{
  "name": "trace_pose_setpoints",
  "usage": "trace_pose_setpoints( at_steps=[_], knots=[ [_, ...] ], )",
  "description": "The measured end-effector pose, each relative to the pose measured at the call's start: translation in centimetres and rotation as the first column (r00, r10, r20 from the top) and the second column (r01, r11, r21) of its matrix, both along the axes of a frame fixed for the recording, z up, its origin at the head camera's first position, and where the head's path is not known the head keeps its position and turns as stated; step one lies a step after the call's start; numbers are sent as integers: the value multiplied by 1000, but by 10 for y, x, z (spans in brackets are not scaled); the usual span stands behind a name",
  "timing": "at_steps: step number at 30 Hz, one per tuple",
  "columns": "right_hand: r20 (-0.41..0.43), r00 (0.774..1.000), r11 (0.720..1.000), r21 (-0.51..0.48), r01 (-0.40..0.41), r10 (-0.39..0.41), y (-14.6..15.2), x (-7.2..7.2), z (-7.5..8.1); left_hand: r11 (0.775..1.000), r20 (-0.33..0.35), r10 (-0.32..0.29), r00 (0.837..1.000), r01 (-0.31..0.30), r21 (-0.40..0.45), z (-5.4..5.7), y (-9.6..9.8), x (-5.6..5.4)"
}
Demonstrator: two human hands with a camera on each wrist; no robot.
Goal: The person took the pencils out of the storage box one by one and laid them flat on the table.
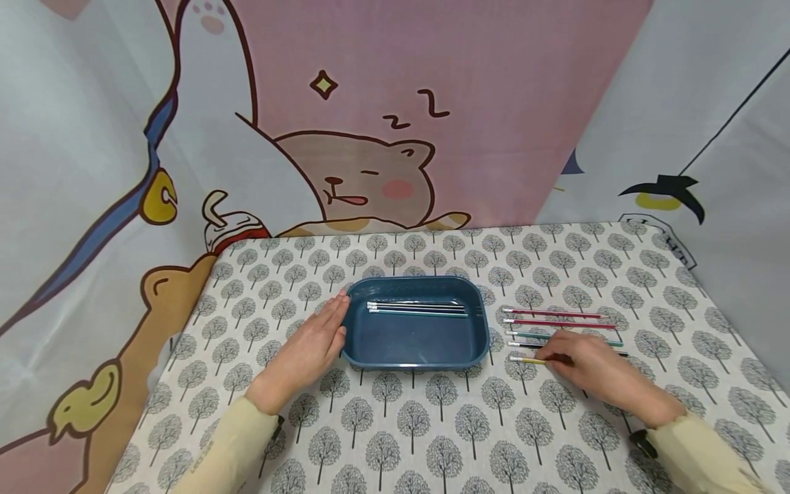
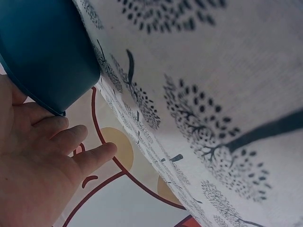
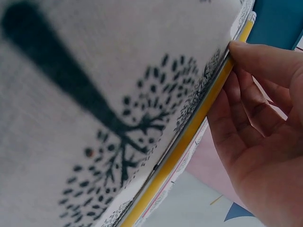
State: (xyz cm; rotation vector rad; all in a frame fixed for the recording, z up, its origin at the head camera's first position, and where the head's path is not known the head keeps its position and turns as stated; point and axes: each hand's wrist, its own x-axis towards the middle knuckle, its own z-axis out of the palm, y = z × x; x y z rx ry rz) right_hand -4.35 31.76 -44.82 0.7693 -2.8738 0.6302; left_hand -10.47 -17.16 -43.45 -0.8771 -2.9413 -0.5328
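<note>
My left hand (image 1: pixel 311 346) lies against the left end of a blue plastic tray (image 1: pixel 413 365), its fingers fairly straight along the rim. The left wrist view shows those fingers (image 2: pixel 78 137) beside the tray's outer wall (image 2: pixel 52 56). Inside the tray, several dark and teal pencils (image 1: pixel 420 310) lie side by side, white eraser ends to the left. My right hand (image 1: pixel 586 363) pinches a yellow pencil (image 3: pixel 182 142) between thumb and fingers, low over the cloth. Its eraser end points toward the tray; the hand hides part of it in the head view.
Just beyond the right hand lie two red pencils (image 1: pixel 555 323), a teal pencil (image 1: pixel 531 335) and a black pencil (image 1: pixel 518 345), roughly parallel. A tree-patterned cloth (image 1: pixel 413 425) covers the table. Behind it hangs a cartoon-printed curtain (image 1: pixel 494 137).
</note>
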Motion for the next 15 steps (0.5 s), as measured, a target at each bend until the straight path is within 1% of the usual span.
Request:
trace_pose_setpoints(
  at_steps=[9, 12, 15],
  knots=[
    [39, 999, 1000, 11, -2, 2, 0, 1, 2, 1000, 24, 10, 1000, -10, -1, 1, 0, 1],
    [47, 999, 1000, 23, 19, -20, 0, 3, 4, 1000, 22, 9, 1000, -9, -2, 0, 0, 1],
    [37, 998, 998, 32, 50, -52, 0, 6, 6, 1000, 22, 10, 1000, -10, -2, 0, 0, 1]
  ],
)
